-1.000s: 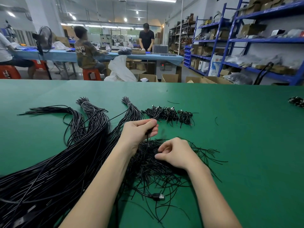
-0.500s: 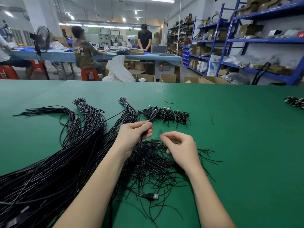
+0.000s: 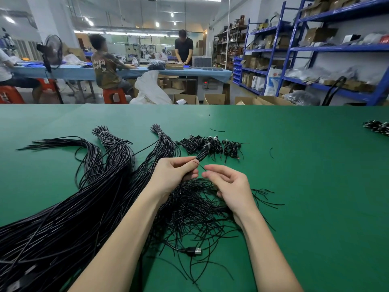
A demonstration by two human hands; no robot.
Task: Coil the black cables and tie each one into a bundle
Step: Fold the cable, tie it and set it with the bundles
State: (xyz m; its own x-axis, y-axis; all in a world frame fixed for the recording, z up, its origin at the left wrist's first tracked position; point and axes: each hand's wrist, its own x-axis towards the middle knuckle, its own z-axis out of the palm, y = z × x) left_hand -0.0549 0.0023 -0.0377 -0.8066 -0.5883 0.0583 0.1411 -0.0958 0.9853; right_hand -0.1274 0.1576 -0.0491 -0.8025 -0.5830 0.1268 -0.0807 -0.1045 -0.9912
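While I watch from the head view, left hand [image 3: 172,175] grips a folded black cable [image 3: 203,153], plug end pointing far-right. Right hand [image 3: 230,186] pinches a thin tie [image 3: 201,166] just beside it, above the loose tie pile [image 3: 189,209] on the green table [image 3: 315,197].

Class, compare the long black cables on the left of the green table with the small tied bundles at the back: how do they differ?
The long cables lie stretched out across the table; the small bundles are coiled up short. The long cables form a big, thick heap, while the bundles sit as separate little clumps in a row. Both are black and rest on the green table.
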